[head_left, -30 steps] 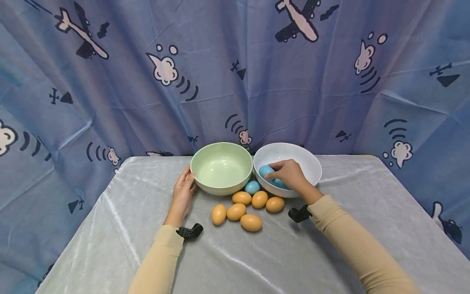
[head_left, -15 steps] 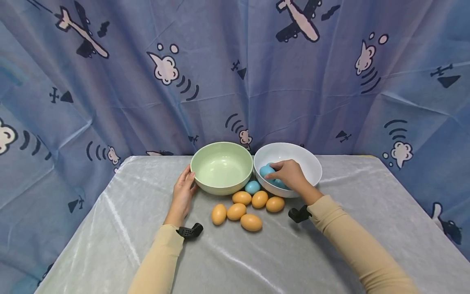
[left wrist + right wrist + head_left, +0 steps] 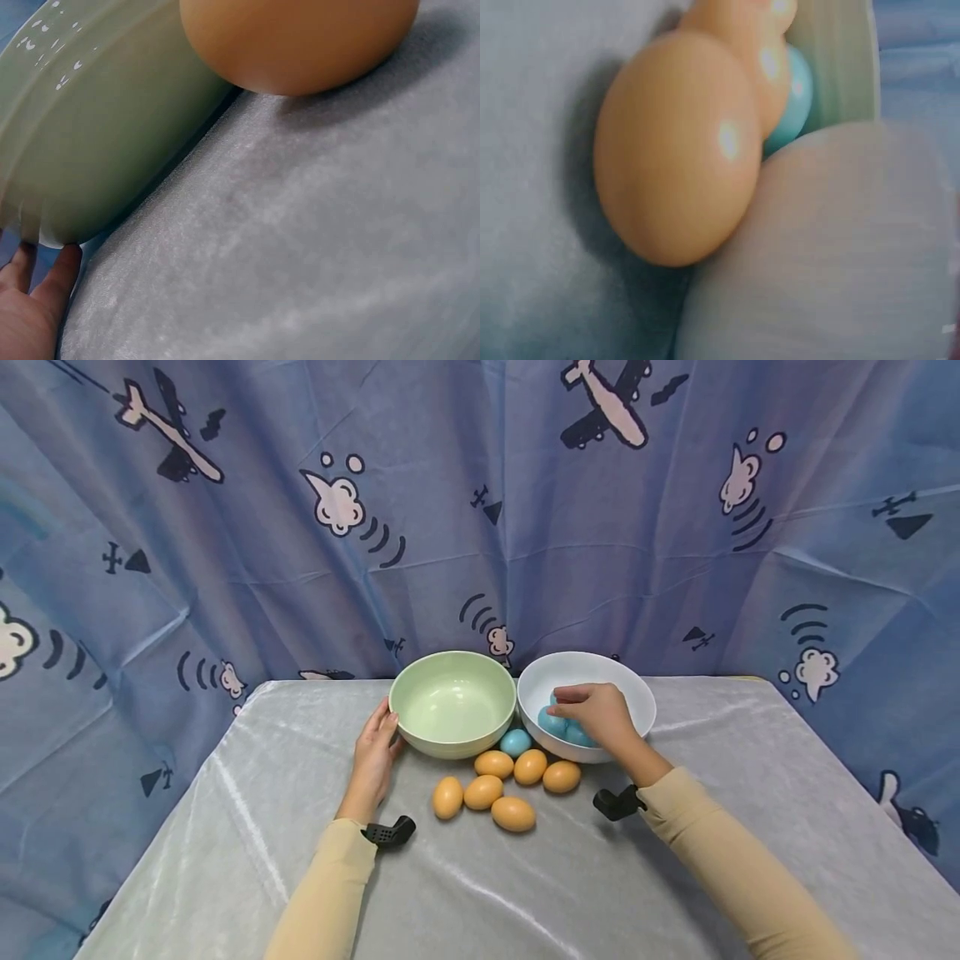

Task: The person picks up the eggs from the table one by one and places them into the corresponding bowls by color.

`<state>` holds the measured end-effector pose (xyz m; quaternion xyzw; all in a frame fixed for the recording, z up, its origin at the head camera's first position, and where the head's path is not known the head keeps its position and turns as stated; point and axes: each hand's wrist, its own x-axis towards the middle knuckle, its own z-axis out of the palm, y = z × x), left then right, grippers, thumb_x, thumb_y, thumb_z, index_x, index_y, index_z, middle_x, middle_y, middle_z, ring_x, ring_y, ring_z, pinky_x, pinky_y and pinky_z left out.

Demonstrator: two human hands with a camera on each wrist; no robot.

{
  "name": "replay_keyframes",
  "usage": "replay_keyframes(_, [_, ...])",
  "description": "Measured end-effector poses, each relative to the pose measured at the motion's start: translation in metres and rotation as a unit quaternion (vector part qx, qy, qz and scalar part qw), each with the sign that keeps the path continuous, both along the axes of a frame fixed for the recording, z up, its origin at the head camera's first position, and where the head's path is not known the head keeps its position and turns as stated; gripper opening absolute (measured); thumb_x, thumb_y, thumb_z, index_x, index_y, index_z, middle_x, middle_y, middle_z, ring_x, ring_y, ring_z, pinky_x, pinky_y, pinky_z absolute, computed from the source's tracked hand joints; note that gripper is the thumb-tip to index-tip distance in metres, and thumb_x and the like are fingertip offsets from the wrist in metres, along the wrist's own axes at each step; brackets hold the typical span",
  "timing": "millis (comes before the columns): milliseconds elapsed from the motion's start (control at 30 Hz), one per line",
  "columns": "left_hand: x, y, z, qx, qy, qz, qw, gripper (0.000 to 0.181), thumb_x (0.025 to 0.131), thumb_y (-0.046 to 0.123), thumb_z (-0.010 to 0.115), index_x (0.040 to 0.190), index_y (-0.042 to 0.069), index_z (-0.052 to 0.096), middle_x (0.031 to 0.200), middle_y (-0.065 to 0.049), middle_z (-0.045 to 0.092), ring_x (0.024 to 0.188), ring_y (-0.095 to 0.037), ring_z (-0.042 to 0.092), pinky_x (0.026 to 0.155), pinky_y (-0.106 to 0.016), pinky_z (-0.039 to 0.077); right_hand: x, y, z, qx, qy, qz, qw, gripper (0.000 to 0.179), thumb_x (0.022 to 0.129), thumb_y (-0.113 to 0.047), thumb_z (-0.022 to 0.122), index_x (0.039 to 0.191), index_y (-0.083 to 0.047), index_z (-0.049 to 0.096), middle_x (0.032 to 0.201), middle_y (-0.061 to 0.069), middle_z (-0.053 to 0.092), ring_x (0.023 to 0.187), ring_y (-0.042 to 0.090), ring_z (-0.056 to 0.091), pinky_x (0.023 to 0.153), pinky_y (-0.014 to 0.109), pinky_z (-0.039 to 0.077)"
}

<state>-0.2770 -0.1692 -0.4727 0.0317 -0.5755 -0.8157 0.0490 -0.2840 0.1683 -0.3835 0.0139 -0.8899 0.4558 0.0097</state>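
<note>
My left hand (image 3: 372, 756) rests against the left outer side of a light green bowl (image 3: 457, 744); in the left wrist view its fingers (image 3: 61, 277) lie straight along the bowl's lower wall. My right hand (image 3: 602, 717) is over the white bowl (image 3: 637, 727), fingertips close above a blue egg (image 3: 551, 720). Further blue eggs lie in that bowl, partly hidden by the hand. The right wrist view shows the white bowl's outer wall (image 3: 817, 262) but hardly any of the hand.
In front of the bowls lie several orange eggs (image 3: 483, 792) on the grey cloth-covered table (image 3: 247, 827). Another blue egg (image 3: 515, 742) sits on the cloth between both bowls. A blue patterned curtain (image 3: 450, 527) hangs behind the table.
My right hand has shifted slightly right and its fingertips have come off the blue egg, which now sits lower in the white bowl. The left hand has stayed on the green bowl.
</note>
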Motion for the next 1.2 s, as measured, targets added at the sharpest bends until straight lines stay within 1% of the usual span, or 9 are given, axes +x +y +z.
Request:
replay_keyframes(100, [-0.001, 0.000, 0.001, -0.004, -0.002, 0.000, 1.0000, 0.058, 0.106, 0.023, 0.048, 0.158, 0.012, 0.026, 0.166, -0.006, 0.024, 0.152, -0.020, 0.026, 0.123, -0.045, 0.028, 0.011, 0.001, 0.005, -0.019, 0.009, 0.009, 0.9998, 0.042, 0.084, -0.026, 0.080, 0.120, -0.006, 0.072, 0.119, 0.012, 0.072, 0.121, 0.026, 0.064, 0.104, 0.038, 0.051])
replay_keyframes(200, [-0.001, 0.000, 0.002, -0.001, -0.003, 0.001, 1.0000, 0.057, 0.106, 0.022, 0.048, 0.158, 0.012, 0.026, 0.166, -0.006, 0.024, 0.152, -0.020, 0.027, 0.123, -0.045, 0.028, 0.025, -0.001, 0.011, -0.039, 0.011, 0.019, 0.9990, 0.043, 0.083, -0.031, 0.081, 0.118, -0.008, 0.074, 0.118, 0.009, 0.074, 0.117, 0.023, 0.066, 0.094, 0.028, 0.056])
replay_keyframes(367, [0.000, -0.001, 0.003, 0.005, -0.006, 0.003, 1.0000, 0.057, 0.106, 0.022, 0.047, 0.158, 0.012, 0.026, 0.166, -0.005, 0.025, 0.151, -0.020, 0.027, 0.123, -0.044, 0.028, 0.052, -0.006, 0.020, -0.053, 0.023, 0.036, 0.9977, 0.042, 0.080, -0.036, 0.083, 0.113, -0.011, 0.077, 0.112, 0.005, 0.076, 0.120, 0.014, 0.062, 0.086, 0.011, 0.050])
replay_keyframes(500, [-0.001, -0.001, 0.002, 0.001, -0.004, 0.000, 1.0000, 0.057, 0.107, 0.022, 0.047, 0.158, 0.011, 0.025, 0.166, -0.006, 0.023, 0.152, -0.021, 0.026, 0.124, -0.045, 0.027, 0.070, -0.009, 0.020, -0.057, 0.026, 0.055, 0.9965, 0.038, 0.079, -0.032, 0.084, 0.109, -0.011, 0.078, 0.107, 0.005, 0.077, 0.110, 0.001, 0.062, 0.084, 0.009, 0.048])
replay_keyframes(600, [-0.001, -0.002, 0.002, -0.002, -0.005, -0.003, 1.0000, 0.058, 0.107, 0.023, 0.047, 0.159, 0.011, 0.025, 0.166, -0.006, 0.023, 0.152, -0.020, 0.025, 0.124, -0.045, 0.027, 0.080, -0.011, 0.015, -0.094, 0.004, 0.080, 0.9923, 0.039, 0.079, -0.025, 0.085, 0.111, -0.005, 0.076, 0.110, 0.010, 0.076, 0.100, -0.004, 0.066, 0.081, 0.011, 0.052])
replay_keyframes(733, [-0.001, -0.001, 0.002, 0.001, -0.006, -0.006, 1.0000, 0.058, 0.106, 0.024, 0.047, 0.159, 0.012, 0.024, 0.166, -0.005, 0.022, 0.152, -0.019, 0.025, 0.124, -0.044, 0.026, 0.089, -0.012, 0.005, -0.137, -0.028, 0.110, 0.9840, 0.042, 0.080, -0.018, 0.083, 0.116, 0.001, 0.073, 0.117, 0.019, 0.072, 0.104, 0.011, 0.070, 0.081, 0.016, 0.057])
replay_keyframes(833, [-0.001, -0.001, 0.002, 0.005, -0.007, -0.005, 1.0000, 0.059, 0.106, 0.024, 0.048, 0.159, 0.012, 0.025, 0.166, -0.005, 0.023, 0.152, -0.019, 0.026, 0.124, -0.044, 0.027, 0.093, -0.013, -0.004, -0.138, -0.035, 0.122, 0.9822, 0.043, 0.079, -0.017, 0.084, 0.116, 0.001, 0.072, 0.118, 0.021, 0.071, 0.111, 0.027, 0.069, 0.083, 0.020, 0.059])
replay_keyframes(933, [0.001, -0.001, 0.002, 0.006, -0.007, -0.004, 1.0000, 0.059, 0.106, 0.024, 0.049, 0.158, 0.012, 0.025, 0.166, -0.005, 0.024, 0.152, -0.019, 0.026, 0.124, -0.044, 0.027, 0.096, -0.015, -0.012, -0.132, -0.039, 0.133, 0.9815, 0.044, 0.078, -0.017, 0.085, 0.116, 0.002, 0.073, 0.117, 0.020, 0.072, 0.114, 0.035, 0.067, 0.086, 0.024, 0.059])
replay_keyframes(1200, [0.002, 0.000, 0.001, 0.008, -0.006, 0.000, 0.9999, 0.059, 0.106, 0.024, 0.049, 0.158, 0.012, 0.026, 0.166, -0.006, 0.024, 0.151, -0.019, 0.027, 0.123, -0.044, 0.028, 0.099, -0.020, -0.028, -0.120, -0.040, 0.168, 0.9775, 0.043, 0.078, -0.011, 0.084, 0.116, 0.005, 0.071, 0.117, 0.023, 0.071, 0.113, 0.038, 0.067, 0.092, 0.029, 0.058])
